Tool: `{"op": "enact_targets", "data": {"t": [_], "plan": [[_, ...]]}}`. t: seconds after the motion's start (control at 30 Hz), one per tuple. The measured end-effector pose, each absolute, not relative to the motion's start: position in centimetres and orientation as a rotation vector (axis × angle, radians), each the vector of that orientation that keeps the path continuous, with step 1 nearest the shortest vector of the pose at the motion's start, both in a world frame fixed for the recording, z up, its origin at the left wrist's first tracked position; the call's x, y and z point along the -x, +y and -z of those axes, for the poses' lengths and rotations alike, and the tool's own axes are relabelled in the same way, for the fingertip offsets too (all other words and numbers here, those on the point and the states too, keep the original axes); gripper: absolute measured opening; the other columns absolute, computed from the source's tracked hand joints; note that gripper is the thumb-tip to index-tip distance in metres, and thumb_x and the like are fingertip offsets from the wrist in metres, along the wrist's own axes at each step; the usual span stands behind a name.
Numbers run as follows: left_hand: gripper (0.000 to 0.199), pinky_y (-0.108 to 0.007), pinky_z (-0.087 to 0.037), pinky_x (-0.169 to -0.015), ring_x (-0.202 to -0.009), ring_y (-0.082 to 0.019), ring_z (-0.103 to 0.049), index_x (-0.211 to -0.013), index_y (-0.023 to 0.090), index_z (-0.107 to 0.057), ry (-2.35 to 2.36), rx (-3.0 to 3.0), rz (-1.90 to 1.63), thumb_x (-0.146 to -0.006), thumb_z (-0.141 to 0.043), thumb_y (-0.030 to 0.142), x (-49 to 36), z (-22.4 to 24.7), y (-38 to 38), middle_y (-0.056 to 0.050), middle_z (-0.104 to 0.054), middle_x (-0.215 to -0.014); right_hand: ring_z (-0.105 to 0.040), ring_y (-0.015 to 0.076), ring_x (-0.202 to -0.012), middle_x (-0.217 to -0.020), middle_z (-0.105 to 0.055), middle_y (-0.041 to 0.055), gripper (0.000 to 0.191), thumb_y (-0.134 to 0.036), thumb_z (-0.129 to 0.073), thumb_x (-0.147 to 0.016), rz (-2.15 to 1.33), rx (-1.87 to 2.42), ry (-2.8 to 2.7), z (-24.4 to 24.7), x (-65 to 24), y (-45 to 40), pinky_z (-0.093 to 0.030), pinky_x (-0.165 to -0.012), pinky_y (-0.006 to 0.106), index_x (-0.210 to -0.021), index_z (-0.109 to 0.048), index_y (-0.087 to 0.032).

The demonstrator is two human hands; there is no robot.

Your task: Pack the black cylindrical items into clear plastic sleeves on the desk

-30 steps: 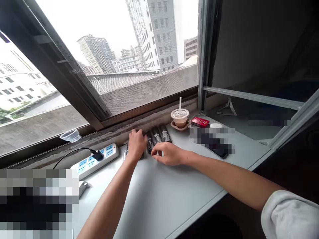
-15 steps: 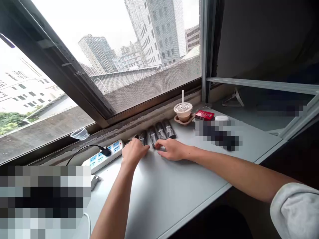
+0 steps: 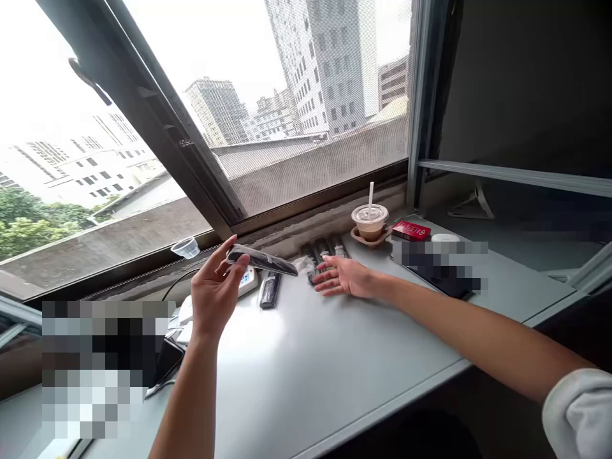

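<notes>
Left hand (image 3: pixel 213 294) raised off the desk, forearm angled up, palm inward, thumb and fingertips closed in a narrow pinch on a slim black packet in clear wrap (image 3: pixel 262 259), held nearly level, well left of the iced drink cup (image 3: pixel 370 223). Right hand (image 3: pixel 347 278) low over the pale grey desk (image 3: pixel 335 357), palm down, fingers spread wide and holding nothing, arm reaching across from a white sleeve (image 3: pixel 581 414). Its fingertips just beside a short row of black packets (image 3: pixel 325 250), close to the left of the cup, with a scrap of clear plastic (image 3: pixel 303 262) at the row's near end.

Unlike a moment earlier, left hand no longer down among the packets but lifted clear, with one packet in its grip. Another black packet (image 3: pixel 270 290) now alone on the desk, left of the cup.

Further left of the cup, a white power strip (image 3: pixel 246 280) partly behind the held packet and a small clear plastic cup (image 3: pixel 185 247) on the window ledge. Right of the cup, a red box (image 3: pixel 411 230) and a small white case (image 3: pixel 444 237).
</notes>
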State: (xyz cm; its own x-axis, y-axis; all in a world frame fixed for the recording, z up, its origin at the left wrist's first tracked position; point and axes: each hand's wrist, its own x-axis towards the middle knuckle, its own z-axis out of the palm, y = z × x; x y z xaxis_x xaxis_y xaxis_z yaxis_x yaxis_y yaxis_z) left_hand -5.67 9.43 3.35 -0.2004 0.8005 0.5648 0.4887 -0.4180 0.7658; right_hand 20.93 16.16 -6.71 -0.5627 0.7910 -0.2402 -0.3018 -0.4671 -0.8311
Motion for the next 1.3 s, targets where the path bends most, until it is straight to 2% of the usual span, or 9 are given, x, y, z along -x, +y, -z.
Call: {"op": "enact_targets", "data": {"t": [0.13, 0.3, 0.4, 0.7, 0.83, 0.9, 1.0, 1.2, 1.3], "plan": [[0.06, -0.024, -0.055, -0.062, -0.064, -0.012, -0.061, -0.137, 0.024, -0.069, 1.388, -1.752, -1.786, -0.082, -0.082, 0.046, 4.0, -3.8, 8.6, 0.004, -0.059, -0.066, -0.076, 0.0246, -0.097, -0.117, -0.071, 0.0183, 0.041, -0.051, -0.056, -0.102, -2.278, 0.605, -0.875, 6.4, -21.0, 15.4, -0.065, -0.082, 0.036, -0.12, -0.056, -0.014], [0.044, -0.032, -0.062, -0.08, -0.095, -0.022, -0.074, -0.119, 0.021, -0.079, 1.294, -1.814, -1.805, -0.083, -0.081, 0.047, 2.5, -4.2, 8.7, -0.008, -0.078, -0.113, -0.078, 0.0221, -0.089, -0.105, -0.074, 0.0122, 0.035, -0.043, -0.065, -0.099, -2.34, 0.426, -0.927, 6.2, -21.6, 15.1, -0.064, -0.075, 0.029, -0.12, -0.061, -0.015], [0.037, -0.037, -0.062, -0.089, -0.103, -0.026, -0.074, -0.109, 0.018, -0.082, 1.297, -1.829, -1.79, -0.086, -0.078, 0.047, 2.7, -4.6, 8.9, -0.011, -0.077, -0.119, -0.077, 0.0182, -0.083, -0.099, -0.075, 0.0082, 0.028, -0.033, -0.071, -0.095, -2.324, 0.432, -0.965, 6.0, -21.9, 15.1, -0.062, -0.069, 0.022, -0.115, -0.064, -0.015], [0.035, -0.048, -0.052, -0.109, -0.121, -0.027, -0.067, -0.123, 0.023, -0.073, 1.823, -2.21, -1.98, -0.095, -0.067, 0.043, 5.4, -6.0, 7.9, -0.007, -0.072, -0.129, -0.075, 0.0147, -0.077, -0.098, -0.073, 0.005, 0.04, -0.025, -0.091, -0.077, -2.181, 0.595, -1.101, 6.7, -21.3, 15.1, -0.062, -0.069, 0.022, -0.11, -0.07, -0.017], [0.055, -0.051, -0.035, -0.122, -0.14, -0.033, -0.051, -0.135, 0.028, -0.065, 1.564, -3.066, -1.062, -0.085, -0.079, 0.046, 4.4, -4.0, 7.6, -0.007, -0.062, -0.145, -0.075, 0.0156, -0.078, -0.098, -0.075, 0.0063, 0.049, -0.031, -0.095, -0.073, -2.077, 0.67, -1.231, 7.1, -21.0, 15.1, -0.062, -0.069, 0.022, -0.113, -0.07, -0.017], [0.068, -0.051, -0.036, -0.12, -0.138, -0.035, -0.052, -0.147, 0.027, -0.055, 1.439, -3.067, -0.579, -0.086, -0.078, 0.046, 4.0, -1.8, 7.9, -0.01, -0.06, -0.148, -0.077, 0.0171, -0.081, -0.099, -0.076, 0.0069, 0.053, -0.033, -0.095, -0.073, -2.034, 0.695, -1.326, 7.2, -21.0, 15.1, -0.064, -0.073, 0.024, -0.117, -0.071, -0.017], [0.051, -0.041, -0.051, -0.098, -0.11, -0.029, -0.069, -0.144, 0.027, -0.057, 1.532, -2.811, -0.287, -0.095, -0.065, 0.031, 4.7, 1.8, 8.7, -0.009, -0.072, -0.127, -0.078, 0.0188, -0.082, -0.102, -0.076, 0.0083, 0.056, -0.035, -0.094, -0.072, -1.924, 0.772, -1.525, 7.3, -21.4, 15.3, -0.065, -0.078, 0.028, -0.12, -0.072, -0.015], [0.032, -0.033, -0.053, -0.079, -0.092, -0.024, -0.07, -0.121, 0.028, -0.07, 1.671, -2.39, -0.283, -0.092, -0.066, 0.04, 8.2, 4.1, 9.4, -0.004, -0.076, -0.105, -0.069, 0.0158, -0.069, -0.082, -0.073, 0.0038, 0.046, -0.039, -0.092, -0.07, -1.466, 0.864, -1.69, 6.8, -23.0, 17.2, -0.056, -0.058, 0.025, -0.104, -0.073, -0.014], [0.032, -0.033, -0.053, -0.083, -0.094, -0.024, -0.071, -0.12, 0.028, -0.071, 1.665, -2.329, -0.275, -0.092, -0.064, 0.041, 8.4, 3.7, 9.1, -0.004, -0.076, -0.105, -0.067, 0.0174, -0.076, -0.087, -0.072, 0.0039, 0.042, -0.046, -0.088, -0.074, -1.263, 0.786, -1.464, 6.3, -23.4, 17.7, -0.057, -0.065, 0.028, -0.098, -0.07, -0.016]]}}
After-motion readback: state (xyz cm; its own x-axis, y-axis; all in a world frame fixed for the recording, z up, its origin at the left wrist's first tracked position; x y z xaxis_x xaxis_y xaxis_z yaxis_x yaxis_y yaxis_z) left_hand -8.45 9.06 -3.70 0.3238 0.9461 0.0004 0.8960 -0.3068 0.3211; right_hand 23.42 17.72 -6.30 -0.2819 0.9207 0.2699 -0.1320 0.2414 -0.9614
